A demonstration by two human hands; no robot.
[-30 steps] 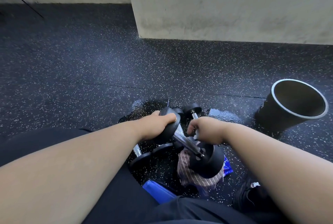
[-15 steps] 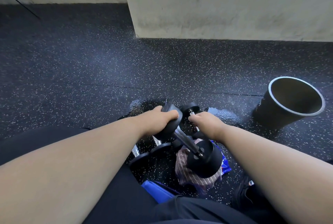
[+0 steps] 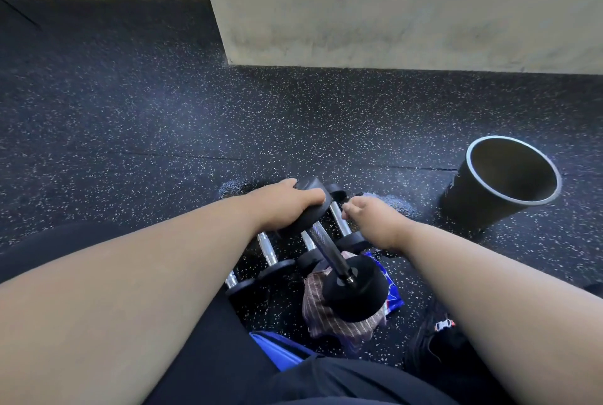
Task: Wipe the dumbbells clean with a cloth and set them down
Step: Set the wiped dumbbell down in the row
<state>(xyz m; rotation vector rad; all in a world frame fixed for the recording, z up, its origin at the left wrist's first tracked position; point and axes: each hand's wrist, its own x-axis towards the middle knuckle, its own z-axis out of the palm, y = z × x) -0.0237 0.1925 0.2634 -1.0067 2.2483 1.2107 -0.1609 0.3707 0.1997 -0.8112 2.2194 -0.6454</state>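
The left hand grips the far head of a black dumbbell; its long axis runs from 11 to 5 o'clock, near head on the striped cloth. The right hand, fingers loosely curled, holds nothing. Chrome dumbbells lie underneath, a dark bucket at 2 o'clock.

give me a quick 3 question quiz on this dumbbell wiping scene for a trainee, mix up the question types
1. True or false: the left hand grips the upper head of the tilted dumbbell.
2. Multiple choice: the tilted dumbbell's lower head rests on A) the striped cloth B) the black bin C) bare floor.
3. Fill in: the black bin stands to the ____ of the dumbbells, as the person sees it.

Key: 1 true; 2 A; 3 right. Note for marking: the right hand hovers by the small dumbbells on the floor and seems to hold nothing.
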